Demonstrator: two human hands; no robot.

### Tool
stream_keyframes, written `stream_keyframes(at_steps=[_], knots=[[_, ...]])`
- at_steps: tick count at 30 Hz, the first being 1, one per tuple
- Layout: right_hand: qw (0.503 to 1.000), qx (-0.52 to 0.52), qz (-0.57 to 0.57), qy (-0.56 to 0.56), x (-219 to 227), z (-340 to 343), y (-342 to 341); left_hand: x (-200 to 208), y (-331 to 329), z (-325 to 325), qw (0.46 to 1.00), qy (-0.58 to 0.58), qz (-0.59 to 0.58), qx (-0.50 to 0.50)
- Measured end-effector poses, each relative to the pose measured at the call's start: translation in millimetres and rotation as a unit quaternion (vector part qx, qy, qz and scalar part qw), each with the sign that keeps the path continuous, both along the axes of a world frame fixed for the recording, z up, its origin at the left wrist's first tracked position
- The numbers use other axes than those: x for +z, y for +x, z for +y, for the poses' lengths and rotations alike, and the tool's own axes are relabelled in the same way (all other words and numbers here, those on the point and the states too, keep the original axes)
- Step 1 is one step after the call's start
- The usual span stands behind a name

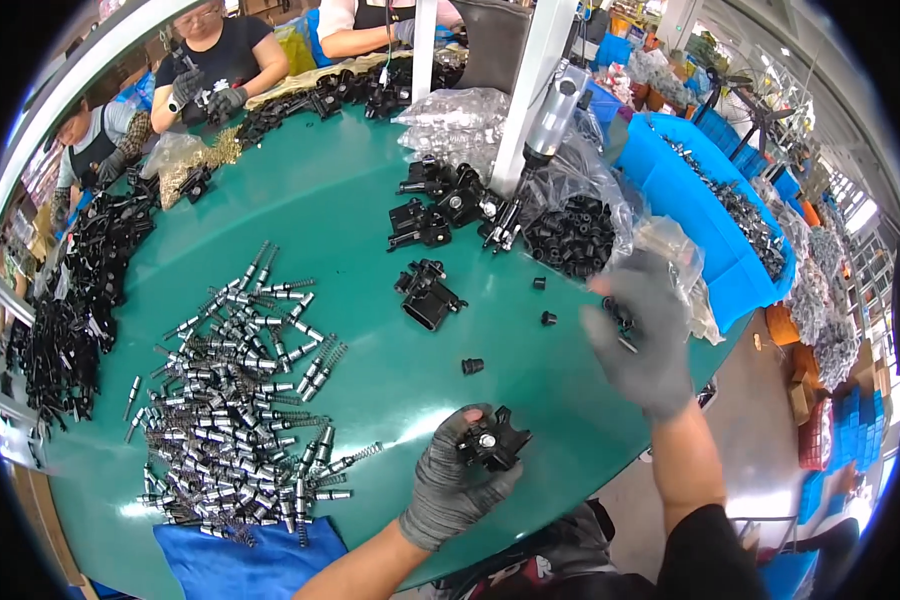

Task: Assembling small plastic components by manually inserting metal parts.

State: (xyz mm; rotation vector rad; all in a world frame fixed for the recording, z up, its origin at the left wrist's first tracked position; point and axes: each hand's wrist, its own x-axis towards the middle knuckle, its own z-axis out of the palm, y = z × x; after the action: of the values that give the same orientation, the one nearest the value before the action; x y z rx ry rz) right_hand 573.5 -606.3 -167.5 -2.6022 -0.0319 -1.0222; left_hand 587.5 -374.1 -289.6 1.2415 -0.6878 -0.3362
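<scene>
Near the table's front edge, my left hand [454, 487], in a grey glove with bare fingertips, grips a black molded fitting [496, 440] with a round metal piece showing in it. To the right, my right hand [642, 338], gloved too, is over the table's right edge, blurred. Small dark pieces with a shiny rod [620, 318] show between its thumb and fingers; whether it holds them I cannot tell. A small black bushing [472, 366] lies just beyond my left hand. Two more small black pieces [548, 319] lie left of my right hand.
Spring-loaded metal plungers [240, 410] are heaped on the green table [300, 215] at left, over a blue cloth [245, 560]. Black housings [430, 295] stand mid-table. A bag of black bushings [570, 235], a white post [532, 100] and a blue bin [660, 165] are at right. Co-workers [215, 70] sit opposite.
</scene>
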Motion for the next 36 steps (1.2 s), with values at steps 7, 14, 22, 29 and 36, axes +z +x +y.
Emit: stream_keyframes(at_steps=[7, 14, 22, 29, 36], knots=[[0.918, -0.128, 0.369, -0.07, -75, -51, 25, -20, -7, -6, 0.992, -0.071, 0.089, -0.053], [0.935, -0.082, 0.337, -0.074, -64, -30, 24, -8, 1, -2, 0.999, 0.006, -0.044, -0.01], [0.944, -0.089, 0.317, -0.008, -68, -32, 18, -7, 1, -2, 0.998, 0.028, -0.056, -0.02], [0.888, -0.183, 0.419, -0.05, -49, -40, 18, -1, 3, -3, 0.994, 0.034, -0.1, -0.001], [0.918, -0.226, 0.303, -0.124, -49, -33, 27, -2, -1, -1, 0.995, 0.06, -0.076, -0.011]])
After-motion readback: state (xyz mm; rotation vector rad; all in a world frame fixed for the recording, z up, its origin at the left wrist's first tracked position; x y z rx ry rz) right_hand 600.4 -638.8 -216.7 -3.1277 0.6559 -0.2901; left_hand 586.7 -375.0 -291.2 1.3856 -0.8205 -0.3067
